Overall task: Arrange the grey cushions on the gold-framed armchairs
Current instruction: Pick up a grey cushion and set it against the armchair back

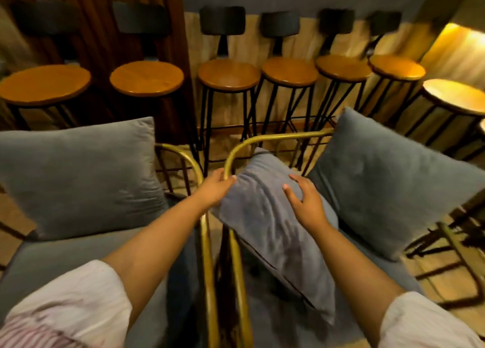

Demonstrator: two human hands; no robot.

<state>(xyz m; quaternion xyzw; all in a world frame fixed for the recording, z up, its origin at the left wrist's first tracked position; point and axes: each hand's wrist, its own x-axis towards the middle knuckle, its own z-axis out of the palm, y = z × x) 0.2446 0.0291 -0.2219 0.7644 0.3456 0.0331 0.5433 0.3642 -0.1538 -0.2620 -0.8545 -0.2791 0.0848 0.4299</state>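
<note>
Two gold-framed armchairs stand side by side, the left armchair (207, 256) and the right armchair (262, 140), their arm rails nearly touching. A large grey back cushion (78, 174) leans upright on the left one. Another large grey cushion (388, 185) leans on the right one. A smaller grey cushion (273, 232) lies tilted against the right chair's left arm rail. My left hand (215, 190) grips its upper left corner by the rail. My right hand (307, 203) rests flat on its top face, fingers spread.
A row of several bar stools (228, 77) with round wooden seats and dark backrests lines the wall behind the chairs. A round wooden table (456, 95) stands at the far right. Dark metal chair legs (451, 258) cross the floor on the right.
</note>
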